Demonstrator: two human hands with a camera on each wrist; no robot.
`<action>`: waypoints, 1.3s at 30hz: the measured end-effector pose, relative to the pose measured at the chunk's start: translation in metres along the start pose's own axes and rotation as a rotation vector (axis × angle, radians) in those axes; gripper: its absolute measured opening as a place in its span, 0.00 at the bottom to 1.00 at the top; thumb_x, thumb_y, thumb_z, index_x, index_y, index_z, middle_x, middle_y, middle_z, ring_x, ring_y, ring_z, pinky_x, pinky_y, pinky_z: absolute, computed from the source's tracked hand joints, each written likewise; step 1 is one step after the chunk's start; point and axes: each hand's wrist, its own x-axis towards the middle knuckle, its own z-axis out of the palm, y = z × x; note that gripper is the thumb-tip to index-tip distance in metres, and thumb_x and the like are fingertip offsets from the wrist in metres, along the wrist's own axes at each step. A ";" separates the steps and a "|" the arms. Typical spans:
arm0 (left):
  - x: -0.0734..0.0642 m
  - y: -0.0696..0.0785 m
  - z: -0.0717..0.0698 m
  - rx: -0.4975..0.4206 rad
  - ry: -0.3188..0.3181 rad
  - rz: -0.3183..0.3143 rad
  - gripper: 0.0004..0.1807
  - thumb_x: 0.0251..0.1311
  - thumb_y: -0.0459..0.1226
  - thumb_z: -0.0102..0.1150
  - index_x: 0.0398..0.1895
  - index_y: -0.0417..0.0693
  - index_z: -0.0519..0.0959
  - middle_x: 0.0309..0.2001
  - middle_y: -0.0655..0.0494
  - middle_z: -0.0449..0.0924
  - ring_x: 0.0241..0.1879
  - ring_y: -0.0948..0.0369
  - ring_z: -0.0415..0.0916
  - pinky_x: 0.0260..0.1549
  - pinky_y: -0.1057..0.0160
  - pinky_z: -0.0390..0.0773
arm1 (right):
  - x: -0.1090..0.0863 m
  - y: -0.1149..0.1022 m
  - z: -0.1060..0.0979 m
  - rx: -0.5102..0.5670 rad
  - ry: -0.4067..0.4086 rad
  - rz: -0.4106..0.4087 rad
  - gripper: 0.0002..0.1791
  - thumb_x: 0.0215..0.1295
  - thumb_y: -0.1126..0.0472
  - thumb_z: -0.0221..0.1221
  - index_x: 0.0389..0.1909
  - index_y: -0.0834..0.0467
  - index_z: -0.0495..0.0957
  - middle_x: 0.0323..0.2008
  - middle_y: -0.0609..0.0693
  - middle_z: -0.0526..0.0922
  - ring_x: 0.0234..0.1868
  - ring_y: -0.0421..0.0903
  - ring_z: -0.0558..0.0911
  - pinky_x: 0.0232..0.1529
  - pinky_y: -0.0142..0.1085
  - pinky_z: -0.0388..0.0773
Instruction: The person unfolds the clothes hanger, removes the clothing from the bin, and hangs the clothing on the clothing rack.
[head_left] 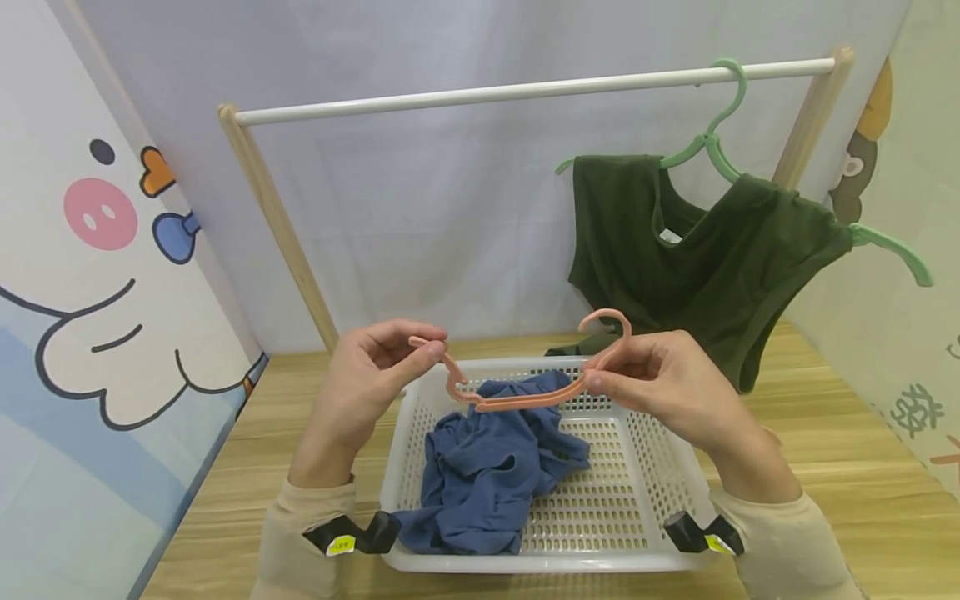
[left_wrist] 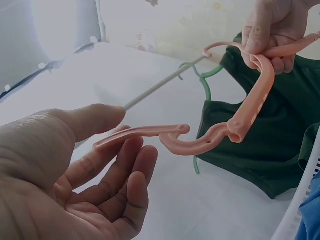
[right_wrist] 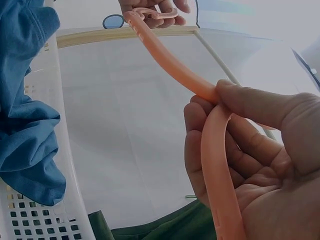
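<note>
Plainly, hanger [head_left: 525, 403] in pinch of left hand [head_left: 365, 379] and right hand [head_left: 678, 385].

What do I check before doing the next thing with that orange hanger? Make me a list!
1. Left hand pinching one end of the orange hanger: ok.
2. Right hand holding it near the hook: ok.
3. Hanger joints locked firmly: cannot tell.
4. Blue garment spread flat: not ok, it's crumpled in the white basket.
5. Blue garment's neck opening easy to find: cannot tell, the folds hide it.
6. Room on the white rod: ok, the green hanger hangs near its right end.
</note>
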 end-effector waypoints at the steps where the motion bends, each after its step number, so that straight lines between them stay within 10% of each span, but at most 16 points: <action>1: 0.000 0.000 0.000 0.004 -0.004 -0.001 0.09 0.73 0.28 0.70 0.53 0.40 0.91 0.44 0.57 0.91 0.41 0.60 0.86 0.48 0.63 0.85 | 0.000 0.000 -0.001 -0.004 0.002 -0.001 0.04 0.73 0.64 0.74 0.45 0.56 0.94 0.38 0.52 0.94 0.32 0.41 0.86 0.32 0.34 0.84; 20: 0.000 -0.004 -0.010 0.015 0.009 0.016 0.05 0.74 0.27 0.69 0.47 0.37 0.91 0.39 0.53 0.91 0.42 0.59 0.88 0.48 0.63 0.88 | -0.008 -0.006 -0.019 0.122 0.137 0.006 0.07 0.75 0.68 0.72 0.48 0.68 0.91 0.40 0.54 0.95 0.39 0.42 0.93 0.45 0.32 0.90; 39: -0.003 0.001 -0.023 0.263 -0.164 -0.125 0.06 0.75 0.35 0.73 0.48 0.42 0.92 0.41 0.49 0.92 0.41 0.57 0.90 0.49 0.61 0.87 | -0.010 -0.003 -0.029 0.171 0.153 0.026 0.07 0.74 0.69 0.72 0.48 0.68 0.91 0.40 0.53 0.95 0.39 0.40 0.93 0.45 0.32 0.90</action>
